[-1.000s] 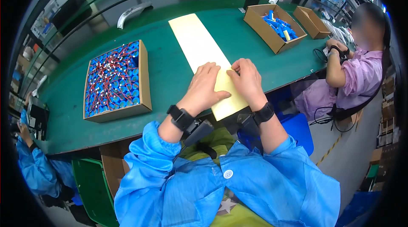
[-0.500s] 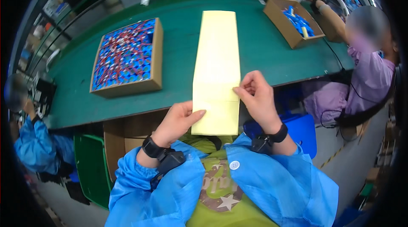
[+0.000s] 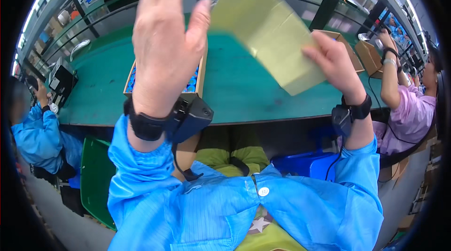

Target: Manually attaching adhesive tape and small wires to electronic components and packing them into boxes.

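Yellow-green and blurred, a long folded sheet of card (image 3: pixel 270 30) is hanging in the air in the upper middle of the frame, lifted clear of the green tabletop (image 3: pixel 244 91). Its upper left corner is meeting the thumb of the left hand (image 3: pixel 164 44), which is raised with fingers loosely spread and pointing upward; whether that thumb is actually gripping the corner is hard to tell. The right hand (image 3: pixel 336 65), right of centre, is pinching the sheet along its lower right edge, fingers curled over it. The sheet is slanting from upper left down to lower right, its lower corner hovering above the table without touching it.

Behind the left hand, a shallow cardboard box (image 3: pixel 199 74) of small blue and red parts is sitting on the table, mostly hidden by the wrist. Between that box and the right hand, a broad stretch of green surface is lying open, running down to the table's near edge in mid-frame. Two more cardboard boxes (image 3: pixel 350 53) are standing near the far right end of the table.

At the right edge, a person in a pink top (image 3: pixel 408 110) is reaching up toward those boxes. At the left edge, a person in a blue coat (image 3: pixel 37 129) is sitting well apart.
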Demonstrator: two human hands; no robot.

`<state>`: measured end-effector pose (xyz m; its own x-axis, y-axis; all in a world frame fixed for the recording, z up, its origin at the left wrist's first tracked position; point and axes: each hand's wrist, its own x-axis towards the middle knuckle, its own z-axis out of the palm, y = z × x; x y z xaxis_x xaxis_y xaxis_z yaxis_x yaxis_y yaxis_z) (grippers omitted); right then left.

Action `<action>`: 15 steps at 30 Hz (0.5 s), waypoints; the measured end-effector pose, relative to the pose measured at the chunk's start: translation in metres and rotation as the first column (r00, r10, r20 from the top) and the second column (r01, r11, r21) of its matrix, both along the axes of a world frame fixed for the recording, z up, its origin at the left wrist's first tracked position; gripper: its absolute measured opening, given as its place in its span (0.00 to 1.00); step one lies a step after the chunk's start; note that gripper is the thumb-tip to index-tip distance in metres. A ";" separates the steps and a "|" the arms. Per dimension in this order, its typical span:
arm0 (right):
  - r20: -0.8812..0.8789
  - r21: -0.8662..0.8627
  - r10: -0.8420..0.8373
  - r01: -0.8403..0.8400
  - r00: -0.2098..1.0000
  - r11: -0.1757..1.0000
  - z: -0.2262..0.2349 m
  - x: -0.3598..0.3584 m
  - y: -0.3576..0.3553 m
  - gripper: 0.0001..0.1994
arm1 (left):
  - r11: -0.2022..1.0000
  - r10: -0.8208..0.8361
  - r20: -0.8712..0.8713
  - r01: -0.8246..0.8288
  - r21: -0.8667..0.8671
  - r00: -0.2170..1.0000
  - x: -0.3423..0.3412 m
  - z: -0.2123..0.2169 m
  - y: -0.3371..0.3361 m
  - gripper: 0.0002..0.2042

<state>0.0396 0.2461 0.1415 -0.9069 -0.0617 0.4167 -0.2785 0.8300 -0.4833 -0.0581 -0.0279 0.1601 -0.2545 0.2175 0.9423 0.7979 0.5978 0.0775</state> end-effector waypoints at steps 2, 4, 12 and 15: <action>0.015 -0.461 -0.021 0.025 1.000 0.887 -0.026 -0.020 0.019 0.10 | 0.996 -0.037 0.010 0.036 0.084 0.999 0.001 -0.010 0.017 0.18; 0.204 -0.580 -0.020 0.138 0.979 0.803 -0.065 -0.036 0.031 0.11 | 0.988 -0.157 0.197 0.156 0.024 0.968 0.007 -0.033 0.043 0.19; 0.097 0.291 -0.392 0.351 0.915 0.890 -0.131 -0.051 0.020 0.14 | 0.783 0.076 0.783 0.449 -0.430 0.617 -0.040 -0.171 0.126 0.38; 0.345 0.261 -0.246 0.159 0.906 0.952 -0.114 -0.064 0.052 0.20 | 0.772 0.111 0.768 0.432 -0.466 0.631 -0.051 -0.174 0.134 0.40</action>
<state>-0.0245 0.2980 0.0278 -0.9949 0.0889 0.0470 0.0696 0.9464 -0.3154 -0.1089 0.1058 -0.0139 -0.6742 0.7293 0.1166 0.7113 0.5988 0.3681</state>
